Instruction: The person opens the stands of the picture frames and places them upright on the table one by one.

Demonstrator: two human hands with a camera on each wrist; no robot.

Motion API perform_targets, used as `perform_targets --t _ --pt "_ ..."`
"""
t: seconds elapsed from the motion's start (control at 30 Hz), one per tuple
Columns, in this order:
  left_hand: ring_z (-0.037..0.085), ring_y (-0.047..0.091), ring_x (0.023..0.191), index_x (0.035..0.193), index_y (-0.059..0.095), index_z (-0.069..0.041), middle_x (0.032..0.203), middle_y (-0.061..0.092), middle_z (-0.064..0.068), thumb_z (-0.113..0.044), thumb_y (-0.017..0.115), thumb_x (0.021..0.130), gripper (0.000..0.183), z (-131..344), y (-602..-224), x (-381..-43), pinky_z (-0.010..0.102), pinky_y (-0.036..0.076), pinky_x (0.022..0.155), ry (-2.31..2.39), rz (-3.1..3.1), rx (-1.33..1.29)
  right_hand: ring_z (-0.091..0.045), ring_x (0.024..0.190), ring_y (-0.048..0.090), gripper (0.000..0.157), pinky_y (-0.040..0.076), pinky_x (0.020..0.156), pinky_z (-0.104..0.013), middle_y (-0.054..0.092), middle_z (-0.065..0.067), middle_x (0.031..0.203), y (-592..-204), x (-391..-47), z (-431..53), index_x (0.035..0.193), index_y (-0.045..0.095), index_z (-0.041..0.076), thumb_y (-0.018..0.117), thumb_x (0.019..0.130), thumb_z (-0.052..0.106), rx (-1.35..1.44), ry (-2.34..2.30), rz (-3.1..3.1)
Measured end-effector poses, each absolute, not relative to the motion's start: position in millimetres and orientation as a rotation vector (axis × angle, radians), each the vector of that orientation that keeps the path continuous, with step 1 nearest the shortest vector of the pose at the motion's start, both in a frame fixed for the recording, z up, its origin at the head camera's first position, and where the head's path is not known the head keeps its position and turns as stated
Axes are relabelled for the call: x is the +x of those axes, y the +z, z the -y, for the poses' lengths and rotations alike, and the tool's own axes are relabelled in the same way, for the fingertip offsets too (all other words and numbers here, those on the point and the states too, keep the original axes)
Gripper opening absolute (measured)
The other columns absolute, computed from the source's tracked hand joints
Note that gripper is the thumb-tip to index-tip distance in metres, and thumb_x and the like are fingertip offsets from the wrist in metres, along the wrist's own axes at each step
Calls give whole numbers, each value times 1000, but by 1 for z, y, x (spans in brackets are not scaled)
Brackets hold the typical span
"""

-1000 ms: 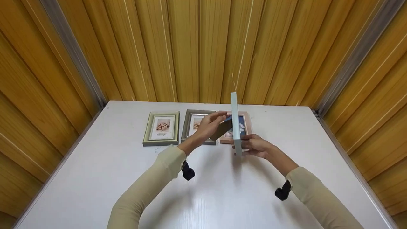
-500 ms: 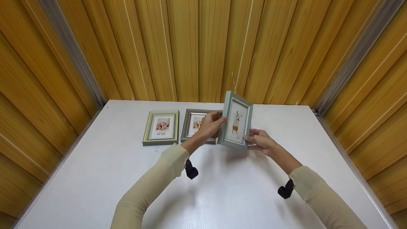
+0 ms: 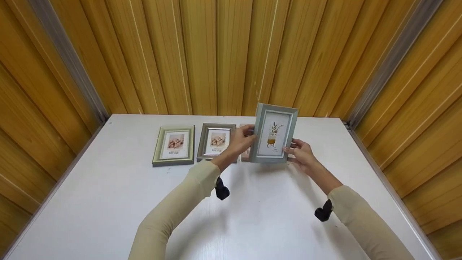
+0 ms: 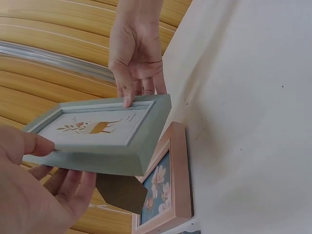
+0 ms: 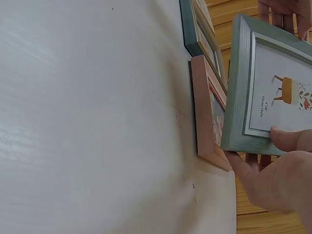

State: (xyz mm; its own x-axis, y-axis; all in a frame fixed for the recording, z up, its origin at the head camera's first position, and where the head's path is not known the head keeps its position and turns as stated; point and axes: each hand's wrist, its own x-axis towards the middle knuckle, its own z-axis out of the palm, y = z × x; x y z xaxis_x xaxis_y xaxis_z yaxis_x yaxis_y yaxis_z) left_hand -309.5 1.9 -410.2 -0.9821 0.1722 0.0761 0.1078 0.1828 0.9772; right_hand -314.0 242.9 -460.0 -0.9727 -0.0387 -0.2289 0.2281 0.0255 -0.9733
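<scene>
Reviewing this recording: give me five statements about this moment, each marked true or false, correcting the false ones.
1. The left hand and right hand both hold the blue-green frame. True.
2. Its picture faces away from the head camera. False: the picture faces the camera.
3. In the head view, the pink frame is partly hidden. True.
4. The brown stand flap lies flat against the held frame's back. False: it sticks out.
5. The yellow-green frame is left of the grey-brown frame. True.

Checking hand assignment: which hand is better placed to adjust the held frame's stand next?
Left hand, probably: its fingers lie close beside the brown stand. The right hand grips the opposite edge of the held frame.
</scene>
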Motion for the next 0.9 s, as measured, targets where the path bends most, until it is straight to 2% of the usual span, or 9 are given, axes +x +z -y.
perform_targets --t 0.17,0.3,0.4,0.5,0.73,0.9 --pt "27 65 111 139 61 -3 124 68 19 -1 57 94 45 -10 -408 -312 36 57 94 1904 -2424 199 -19 115 54 63 49 111 -45 46 -15 138 -465 -322 -243 153 32 -5 62 98 1 269 -2114 -2221" --pt "28 64 119 141 56 -3 130 66 19 -3 60 94 48 -27 -411 -314 37 54 102 1923 -2422 220 -17 112 53 58 56 100 -30 47 -14 136 -464 -326 -254 151 36 -4 61 99 1 310 -2101 -2395" --pt "30 61 129 145 51 -6 138 62 18 -3 60 93 53 -41 -414 -315 41 51 109 1960 -2367 263 -20 117 53 56 55 91 -19 47 -17 141 -463 -328 -265 151 37 -2 60 99 1 329 -2090 -2520" --pt "30 57 135 149 49 -10 143 60 16 -2 60 92 58 -55 -417 -319 44 47 113 1978 -2322 320 -23 121 54 55 51 86 -13 47 -20 145 -463 -331 -275 150 39 -2 60 99 2 348 -2072 -2638" --pt "31 54 133 157 41 -15 145 51 15 4 60 86 76 -84 -424 -330 44 50 110 1943 -2352 324 -29 130 54 52 49 98 -23 48 -20 148 -471 -337 -291 149 39 -1 57 101 5 434 -2050 -2809" --pt "32 48 142 158 36 -9 154 45 15 4 61 84 79 -98 -437 -331 45 45 115 1962 -2269 364 -32 125 56 48 44 85 -13 52 -23 142 -483 -339 -300 144 43 -4 58 99 0 485 -2065 -2897"
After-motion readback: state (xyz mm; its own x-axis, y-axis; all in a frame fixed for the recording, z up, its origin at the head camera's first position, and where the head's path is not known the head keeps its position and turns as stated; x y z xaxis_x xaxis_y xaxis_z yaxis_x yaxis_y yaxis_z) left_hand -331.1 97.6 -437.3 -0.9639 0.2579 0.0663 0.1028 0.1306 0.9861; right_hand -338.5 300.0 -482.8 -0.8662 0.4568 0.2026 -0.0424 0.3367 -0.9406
